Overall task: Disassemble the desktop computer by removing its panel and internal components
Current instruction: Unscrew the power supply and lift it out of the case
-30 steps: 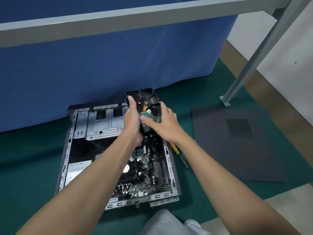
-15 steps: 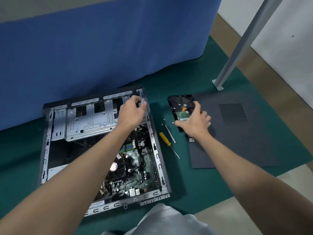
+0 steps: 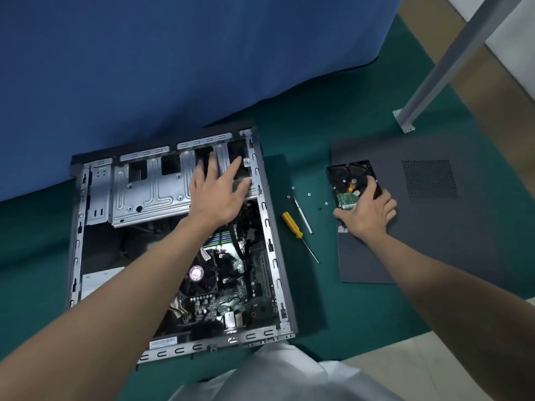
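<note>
Right hand (image 3: 366, 211) grips the drive (image 3: 351, 176), board up, resting on the removed panel (image 3: 434, 241); left hand (image 3: 217, 189) lies flat, fingers straight, on the cage (image 3: 150, 195) inside the case (image 3: 270, 227). A careless sweep could scatter the loose screws (image 3: 309, 194) nearby

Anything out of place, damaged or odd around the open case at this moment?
Nothing looks damaged. Several small screws lie loose and scattered on the green mat between the computer case and the removed side panel, uncontained and easy to lose. The right hand grips the hard drive, circuit-board up, at that panel's left edge.
</note>
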